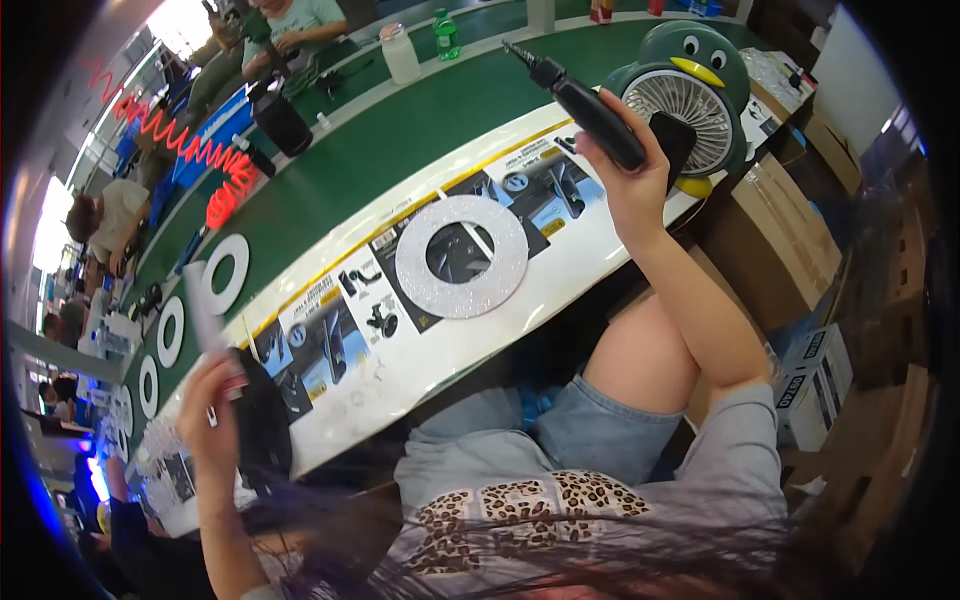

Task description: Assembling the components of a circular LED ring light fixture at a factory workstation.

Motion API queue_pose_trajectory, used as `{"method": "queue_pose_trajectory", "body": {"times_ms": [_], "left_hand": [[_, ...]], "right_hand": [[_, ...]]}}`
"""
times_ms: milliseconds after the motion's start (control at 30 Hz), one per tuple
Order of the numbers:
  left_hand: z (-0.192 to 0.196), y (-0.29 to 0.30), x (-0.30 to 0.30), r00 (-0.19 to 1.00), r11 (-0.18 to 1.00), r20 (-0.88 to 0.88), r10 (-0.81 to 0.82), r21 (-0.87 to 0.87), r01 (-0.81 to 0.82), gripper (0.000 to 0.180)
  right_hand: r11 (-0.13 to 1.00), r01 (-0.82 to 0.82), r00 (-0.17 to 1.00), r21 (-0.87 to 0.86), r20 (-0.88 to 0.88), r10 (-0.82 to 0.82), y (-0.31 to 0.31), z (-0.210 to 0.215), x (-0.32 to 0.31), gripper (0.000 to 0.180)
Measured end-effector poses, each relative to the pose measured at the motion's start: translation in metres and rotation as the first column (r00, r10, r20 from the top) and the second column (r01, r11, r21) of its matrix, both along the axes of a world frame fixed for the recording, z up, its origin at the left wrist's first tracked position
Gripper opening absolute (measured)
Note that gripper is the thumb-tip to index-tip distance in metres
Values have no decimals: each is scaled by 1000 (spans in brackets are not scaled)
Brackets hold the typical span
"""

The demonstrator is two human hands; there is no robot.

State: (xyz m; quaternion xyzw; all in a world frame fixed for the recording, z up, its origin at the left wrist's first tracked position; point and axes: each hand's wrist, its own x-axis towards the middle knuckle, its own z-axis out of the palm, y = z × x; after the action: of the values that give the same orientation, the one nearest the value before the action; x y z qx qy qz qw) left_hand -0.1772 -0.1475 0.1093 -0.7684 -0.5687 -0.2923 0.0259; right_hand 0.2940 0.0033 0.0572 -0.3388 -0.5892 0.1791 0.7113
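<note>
My right hand (635, 165) is raised at the right, its fingers wrapped round a black pen-shaped power tool (600, 120) with a spiral bit pointing up and left. At the left my left hand (210, 405), smeared by motion, has its fingers closed on a pale strip (205, 305). What the strip is cannot be made out. Between the hands a glittery white ring (415, 285) lies flat on a white board (440, 365) covered with printed box artwork. Neither hand touches the ring. A black rounded object (262, 415) sits beside my left hand.
A green penguin-shaped fan (740, 85) stands at the right, near cardboard boxes (770, 230). More white rings (228, 275) line the green bench (350, 150) at the left. A red coiled hose (185, 145), a jar (400, 55) and a green bottle (446, 35) are farther back. Other people sit across and left.
</note>
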Motion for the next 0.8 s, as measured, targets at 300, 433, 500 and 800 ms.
{"method": "queue_pose_trajectory", "body": {"times_ms": [300,433,500,800], "left_hand": [[-76,156,164,845,834,-42,-533,146,532,26],[-92,184,204,818,790,-112,-563,215,574,21],[-97,189,216,817,834,197,-543,7,552,19],[-101,209,212,802,832,336,-494,-86,549,18]], "right_hand": [[977,-132,972,-169,-215,94,-30,5,18,53],[978,-47,993,-205,-114,24,-38,0,27,50],[973,6,999,-232,-32,-14,-43,0,30,50],[924,-176,946,-340,-318,63,-27,0,44,54]]}}
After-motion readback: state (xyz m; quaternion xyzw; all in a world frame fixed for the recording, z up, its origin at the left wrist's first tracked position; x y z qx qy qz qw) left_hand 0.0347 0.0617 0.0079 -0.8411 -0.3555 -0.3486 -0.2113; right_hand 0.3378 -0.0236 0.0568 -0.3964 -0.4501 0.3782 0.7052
